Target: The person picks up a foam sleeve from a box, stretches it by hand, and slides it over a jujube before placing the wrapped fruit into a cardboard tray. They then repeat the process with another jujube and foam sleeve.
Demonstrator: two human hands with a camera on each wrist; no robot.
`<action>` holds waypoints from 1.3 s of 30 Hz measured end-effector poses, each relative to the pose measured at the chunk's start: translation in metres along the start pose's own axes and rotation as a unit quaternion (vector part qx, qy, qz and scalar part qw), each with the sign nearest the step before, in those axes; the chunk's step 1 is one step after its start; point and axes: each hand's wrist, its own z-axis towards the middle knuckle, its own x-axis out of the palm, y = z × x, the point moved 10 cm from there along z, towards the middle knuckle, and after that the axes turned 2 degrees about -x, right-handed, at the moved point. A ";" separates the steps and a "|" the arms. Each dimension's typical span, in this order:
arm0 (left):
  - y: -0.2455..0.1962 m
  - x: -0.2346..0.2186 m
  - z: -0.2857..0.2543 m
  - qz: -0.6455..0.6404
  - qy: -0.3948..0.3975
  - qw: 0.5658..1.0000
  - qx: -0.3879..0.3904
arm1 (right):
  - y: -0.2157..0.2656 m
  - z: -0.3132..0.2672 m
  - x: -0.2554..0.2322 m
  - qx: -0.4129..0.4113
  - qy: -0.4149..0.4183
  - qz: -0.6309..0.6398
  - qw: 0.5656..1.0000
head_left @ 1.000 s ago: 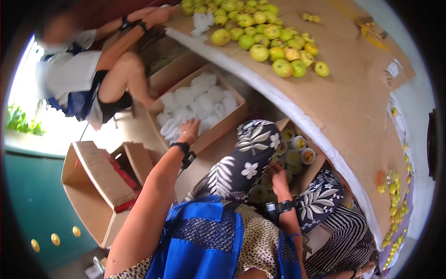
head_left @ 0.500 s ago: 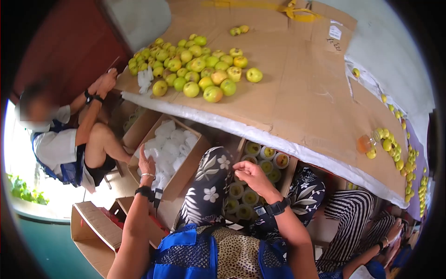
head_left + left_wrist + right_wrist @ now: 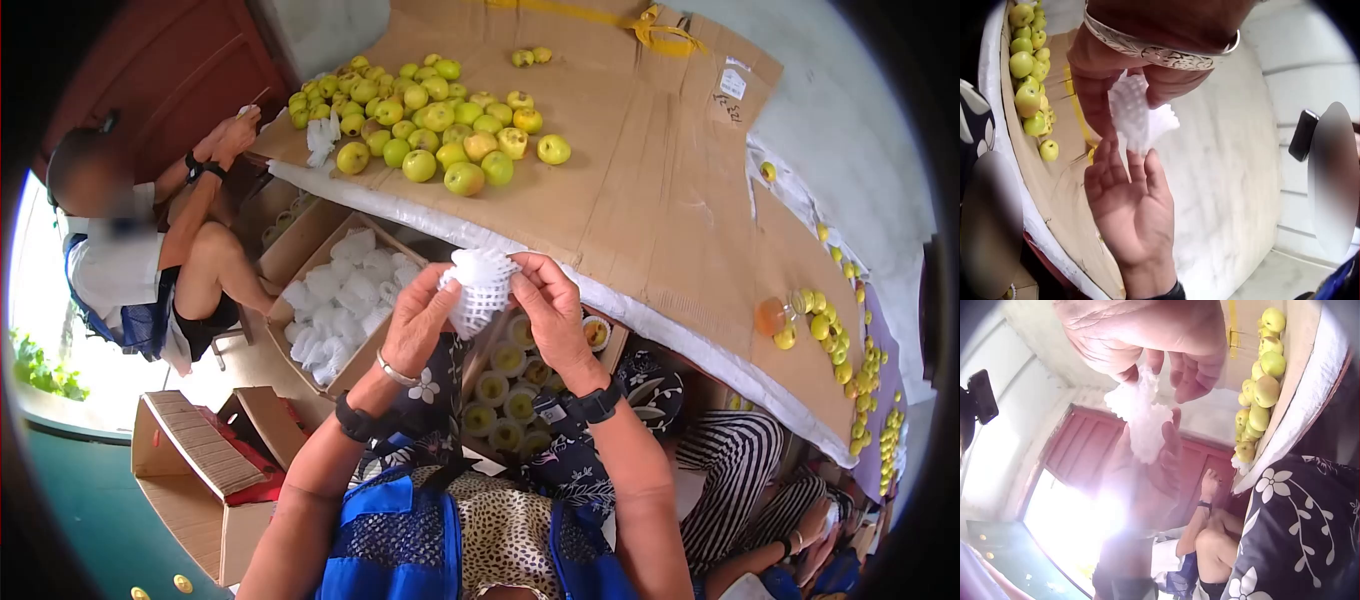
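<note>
A white foam fruit net (image 3: pixel 478 290) is held up in front of the body, over the patterned trouser legs. My left hand (image 3: pixel 418 318) grips it from its left side, fingers and thumb curled round it in the left wrist view. At the other edge, the thumb and fingertips of my right hand (image 3: pixel 552 312) pinch the foam, as the right wrist view also shows. Below the hands stands a cardboard box of netted fruit (image 3: pixel 508 360), partly covered by my forearms. A second box (image 3: pixel 345 385), to the left, is filled with loose white foam nets (image 3: pixel 335 310).
Yellow-green apples (image 3: pixel 440 125) lie heaped on the cardboard-covered table (image 3: pixel 640 200), more along its right side near a jar (image 3: pixel 772 317). An opened carton (image 3: pixel 205 450) stands lower left. One person (image 3: pixel 120 260) sits at left; another's striped trousers (image 3: pixel 735 450) show at right.
My left hand came out of the foam-net box and now holds a net in front of me. The right hand left the fruit box, rose and took the net's other edge.
</note>
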 end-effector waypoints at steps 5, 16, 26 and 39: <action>0.023 -0.015 0.000 -0.003 0.008 0.999 -0.040 | -0.002 -0.008 0.001 0.009 -0.029 0.019 0.999; -0.037 0.015 -0.036 0.335 -0.065 0.914 0.218 | 0.041 -0.022 0.019 -0.134 -0.026 -0.227 0.964; -0.029 0.012 -0.029 0.047 -0.012 0.999 -0.016 | 0.029 -0.019 -0.001 -0.046 -0.011 0.018 0.999; -0.019 0.050 0.065 -0.046 0.050 0.998 -0.015 | 0.011 0.023 -0.031 0.009 0.017 -0.013 1.000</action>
